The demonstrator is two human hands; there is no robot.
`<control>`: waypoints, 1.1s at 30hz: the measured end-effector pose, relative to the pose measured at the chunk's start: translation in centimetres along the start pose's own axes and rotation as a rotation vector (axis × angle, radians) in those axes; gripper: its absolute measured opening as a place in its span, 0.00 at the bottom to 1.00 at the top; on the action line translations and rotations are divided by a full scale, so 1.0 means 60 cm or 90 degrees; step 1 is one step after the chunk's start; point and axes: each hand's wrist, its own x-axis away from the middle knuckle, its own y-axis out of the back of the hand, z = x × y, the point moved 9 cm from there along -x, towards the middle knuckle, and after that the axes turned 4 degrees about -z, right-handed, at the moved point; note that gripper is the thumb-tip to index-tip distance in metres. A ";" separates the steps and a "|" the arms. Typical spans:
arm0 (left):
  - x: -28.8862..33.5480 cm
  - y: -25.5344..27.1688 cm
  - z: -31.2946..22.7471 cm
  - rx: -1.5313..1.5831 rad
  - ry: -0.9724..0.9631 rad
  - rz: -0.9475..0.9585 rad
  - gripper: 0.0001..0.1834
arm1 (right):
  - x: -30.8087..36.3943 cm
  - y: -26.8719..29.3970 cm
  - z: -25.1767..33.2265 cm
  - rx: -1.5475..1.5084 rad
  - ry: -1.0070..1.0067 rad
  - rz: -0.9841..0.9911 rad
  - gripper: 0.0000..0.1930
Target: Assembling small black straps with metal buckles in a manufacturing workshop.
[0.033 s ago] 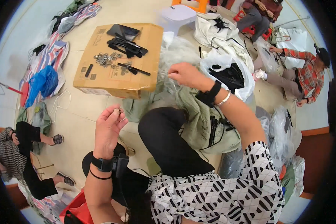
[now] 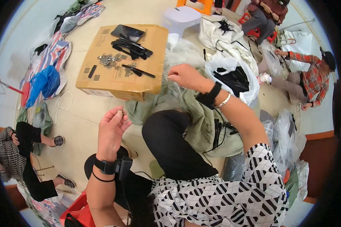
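My left hand (image 2: pixel 113 126) is raised in front of the cardboard box (image 2: pixel 85 77), thumb and fingertips pinched on a small metal piece (image 2: pixel 123 111) whose kind I cannot make out. Just off the box's right edge is my right hand (image 2: pixel 187 76), its fingers curled together; what they hold, if anything, is hidden. On the box lie a heap of small metal pieces (image 2: pixel 110 60), a pile of black strips (image 2: pixel 130 47), a dark phone (image 2: pixel 128 33), a short black bar (image 2: pixel 92 71) and a pen-like black stick (image 2: pixel 144 73).
Right of the box stands a white plastic bag (image 2: pixel 252 89) of black strips (image 2: pixel 235 81). A green sack (image 2: pixel 197 100) lies below it, and a white stool (image 2: pixel 182 19) stands behind. Other people sit at the right (image 2: pixel 316 79), far right and left (image 2: pixel 13 159).
My right hand has shifted slightly left, toward the box, while the whole scene sits a little further right in view. My left hand keeps its pinch.
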 end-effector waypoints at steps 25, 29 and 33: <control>-0.279 0.029 -0.058 -0.166 -0.126 -0.216 0.13 | -0.128 -0.102 0.040 -0.405 -0.047 -0.034 0.09; -0.229 0.005 -0.067 -0.127 -0.102 -0.120 0.14 | -0.057 -0.084 0.100 -0.690 -0.202 0.195 0.07; -0.101 -0.127 -0.070 -0.027 -0.087 0.080 0.15 | 0.021 -0.024 0.154 -0.796 -0.241 0.260 0.11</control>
